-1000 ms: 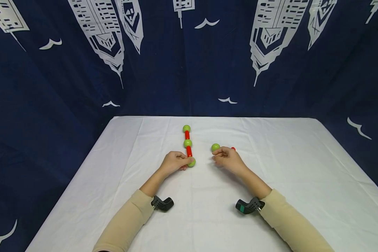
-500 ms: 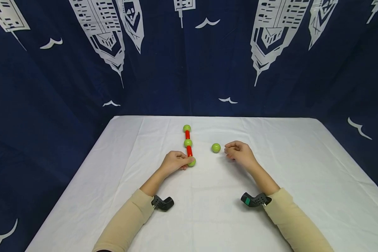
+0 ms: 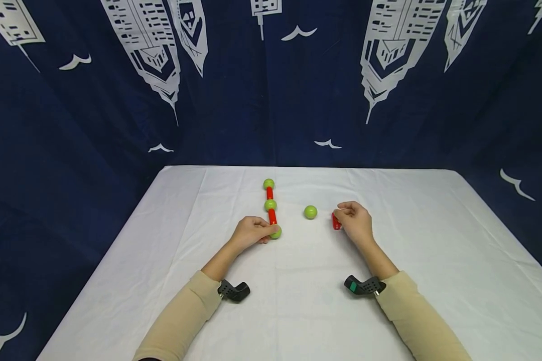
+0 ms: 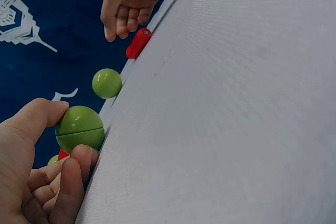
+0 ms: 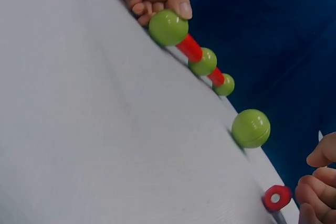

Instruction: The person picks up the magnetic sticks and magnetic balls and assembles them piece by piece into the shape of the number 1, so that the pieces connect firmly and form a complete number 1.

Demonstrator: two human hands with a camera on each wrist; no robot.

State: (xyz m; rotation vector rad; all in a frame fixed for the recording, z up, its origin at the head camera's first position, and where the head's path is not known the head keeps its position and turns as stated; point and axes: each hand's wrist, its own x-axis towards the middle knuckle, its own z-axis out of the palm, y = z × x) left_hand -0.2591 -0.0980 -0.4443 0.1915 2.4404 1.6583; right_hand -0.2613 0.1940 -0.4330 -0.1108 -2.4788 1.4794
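Observation:
My left hand point(image 3: 249, 231) pinches the nearest green ball point(image 4: 80, 129) between thumb and fingers. That ball ends a straight chain on the white cloth, where red rods point(image 3: 272, 216) join it to a middle green ball point(image 3: 270, 205) and a far green ball point(image 3: 268, 184). Right of the chain lies a loose green ball point(image 3: 310, 212). A short red rod point(image 3: 336, 221) with a pale round end lies farther right. My right hand point(image 3: 356, 221) is beside this rod, fingers loosely bent; both wrist views show a small gap between them.
White cloth point(image 3: 307, 311) covers the table, whose far edge lies just beyond the chain. Behind it hangs a dark blue curtain point(image 3: 235, 115) with white buildings and birds. A black wrist device point(image 3: 235, 291) sits at the left cuff, another black device point(image 3: 363, 286) at the right.
My right hand has moved from the loose green ball rightward to the loose red rod, which now shows beside its fingers. The left hand and the chain stay in place.

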